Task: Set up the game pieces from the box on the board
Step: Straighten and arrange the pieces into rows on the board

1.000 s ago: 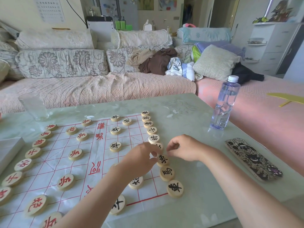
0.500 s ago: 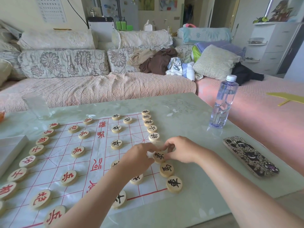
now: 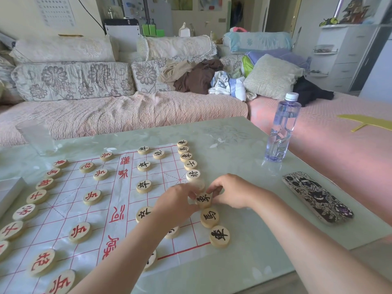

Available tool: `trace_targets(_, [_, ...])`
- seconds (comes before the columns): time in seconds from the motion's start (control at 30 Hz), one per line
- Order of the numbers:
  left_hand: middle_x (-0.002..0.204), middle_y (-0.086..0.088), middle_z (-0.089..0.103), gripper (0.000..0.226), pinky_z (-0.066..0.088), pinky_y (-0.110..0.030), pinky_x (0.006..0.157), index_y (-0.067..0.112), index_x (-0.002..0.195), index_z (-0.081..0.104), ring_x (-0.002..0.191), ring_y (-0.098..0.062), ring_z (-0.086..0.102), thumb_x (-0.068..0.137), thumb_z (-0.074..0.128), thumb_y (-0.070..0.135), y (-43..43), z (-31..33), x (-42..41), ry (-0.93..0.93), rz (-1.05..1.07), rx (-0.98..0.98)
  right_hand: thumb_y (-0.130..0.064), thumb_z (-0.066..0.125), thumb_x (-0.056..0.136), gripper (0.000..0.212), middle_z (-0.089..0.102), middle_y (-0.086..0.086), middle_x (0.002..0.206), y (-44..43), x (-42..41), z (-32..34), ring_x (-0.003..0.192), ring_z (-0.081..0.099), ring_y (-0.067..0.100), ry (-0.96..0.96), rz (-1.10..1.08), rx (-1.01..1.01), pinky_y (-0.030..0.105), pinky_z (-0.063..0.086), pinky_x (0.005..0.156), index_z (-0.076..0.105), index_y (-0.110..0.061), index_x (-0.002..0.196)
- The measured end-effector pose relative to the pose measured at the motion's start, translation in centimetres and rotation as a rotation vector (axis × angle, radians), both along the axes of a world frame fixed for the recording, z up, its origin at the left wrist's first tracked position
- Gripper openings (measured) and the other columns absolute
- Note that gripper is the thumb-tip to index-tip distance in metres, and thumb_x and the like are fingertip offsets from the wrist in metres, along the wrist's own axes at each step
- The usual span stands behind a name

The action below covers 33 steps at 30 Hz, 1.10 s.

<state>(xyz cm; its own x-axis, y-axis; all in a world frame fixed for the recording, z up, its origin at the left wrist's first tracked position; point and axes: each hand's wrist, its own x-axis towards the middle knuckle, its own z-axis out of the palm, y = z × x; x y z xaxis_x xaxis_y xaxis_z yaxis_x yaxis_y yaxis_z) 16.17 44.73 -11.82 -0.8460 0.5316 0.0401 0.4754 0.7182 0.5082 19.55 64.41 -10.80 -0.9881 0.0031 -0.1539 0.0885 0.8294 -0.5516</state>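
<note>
On a glass-topped table (image 3: pixel 244 268), a white box (image 3: pixel 8 193) sits at the left edge beside a paper xiangqi board (image 3: pixel 70 211). Red-lettered pieces (image 3: pixel 37 196) line the board's left edge and black-lettered pieces (image 3: pixel 190 165) its right. The left hand (image 3: pixel 176 201) and right hand (image 3: pixel 232 193), fingers curled, pinch the 象 piece (image 3: pixel 203 199) from either side in that right-edge row, just beside the 馬 piece (image 3: pixel 209 217) and the 車 piece (image 3: pixel 220 236). A water bottle (image 3: pixel 282 132) and a patterned phone (image 3: pixel 317 197) occupy the table's right edge.

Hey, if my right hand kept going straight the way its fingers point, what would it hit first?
Your right hand would meet the black piece at its fingertips first, then probably the left hand just beyond.
</note>
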Motion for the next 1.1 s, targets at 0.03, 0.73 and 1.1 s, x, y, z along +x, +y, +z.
trace_targets(0.03, [0.100, 0.019, 0.062, 0.036, 0.048, -0.026, 0.075, 0.033, 0.113, 0.061, 0.078, -0.007, 0.052, 0.079, 0.074, 0.036, 0.0, 0.0, 0.0, 0.002, 0.000, 0.002, -0.038, 0.079, 0.079, 0.028, 0.070, -0.014, 0.096, 0.1, -0.1, 0.0, 0.089, 0.064, 0.007, 0.002, -0.004, 0.003, 0.020, 0.047, 0.075, 0.073, -0.035, 0.106])
trace_targets(0.73, [0.098, 0.021, 0.058, 0.026, 0.051, -0.029, 0.079, 0.040, 0.108, 0.059, 0.086, -0.002, 0.053, 0.084, 0.066, 0.031, -1.5, 0.6, 2.5, 0.063, -0.057, -0.017, -0.022, 0.073, 0.086, 0.023, 0.069, -0.008, 0.102, 0.1, 3.3, 1.8, 0.063, 0.053, -0.005, 0.000, 0.006, -0.009, 0.006, 0.035, 0.049, 0.070, -0.029, 0.107])
trace_targets(1.1, [0.100, 0.025, 0.062, 0.025, 0.049, -0.026, 0.077, 0.039, 0.106, 0.060, 0.091, -0.004, 0.054, 0.082, 0.065, 0.035, -1.1, 0.3, 4.7, 0.062, -0.044, -0.066, -0.023, 0.076, 0.084, 0.028, 0.070, -0.007, 0.101, -0.6, 5.1, 0.8, 0.060, 0.052, -0.008, -0.014, 0.038, 0.023, 0.005, 0.034, 0.049, 0.070, -0.028, 0.111])
